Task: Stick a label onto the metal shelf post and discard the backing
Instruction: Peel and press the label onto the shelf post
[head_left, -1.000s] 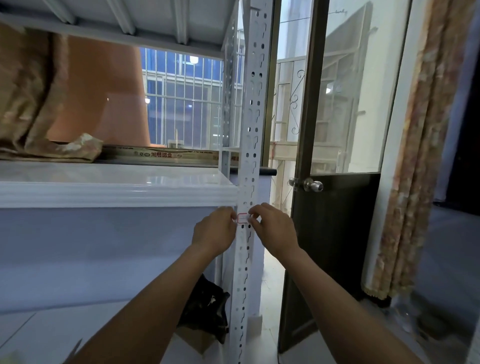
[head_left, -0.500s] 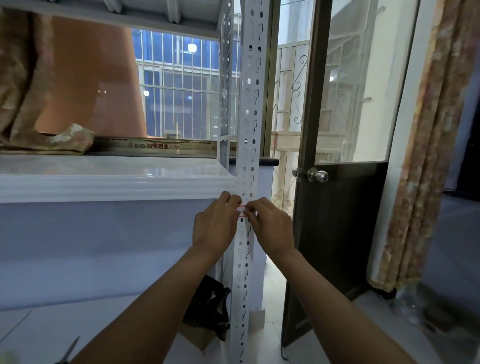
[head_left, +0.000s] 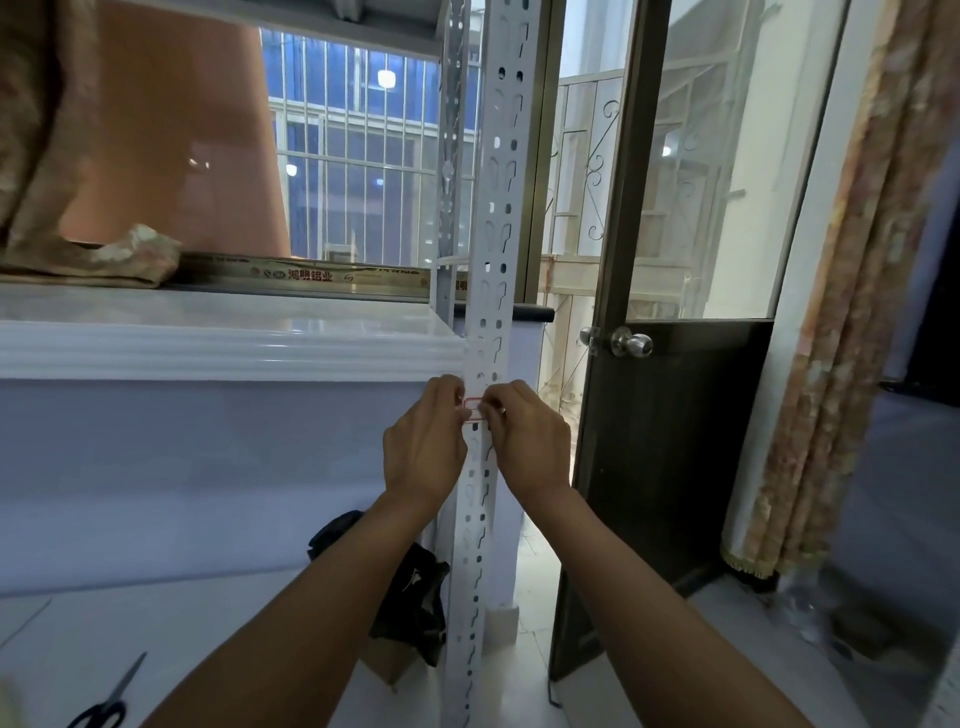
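A white perforated metal shelf post (head_left: 496, 208) runs top to bottom through the middle of the view. A small white label with a red border (head_left: 473, 407) lies against the post just below the white shelf edge. My left hand (head_left: 426, 447) has its fingertips on the label's left end. My right hand (head_left: 524, 441) has its fingertips on the label's right end. The fingers hide most of the label. I cannot see any backing paper.
A white shelf board (head_left: 234, 343) meets the post on the left. Scissors (head_left: 104, 701) lie on the floor at lower left. A black bag (head_left: 415, 597) sits on a cardboard box behind the post. At right are a dark door with a knob (head_left: 631, 343) and a curtain (head_left: 857, 312).
My hands have drawn closer together over the label and stay at the same spot on the post. The camera has moved slightly, so the scissors now show.
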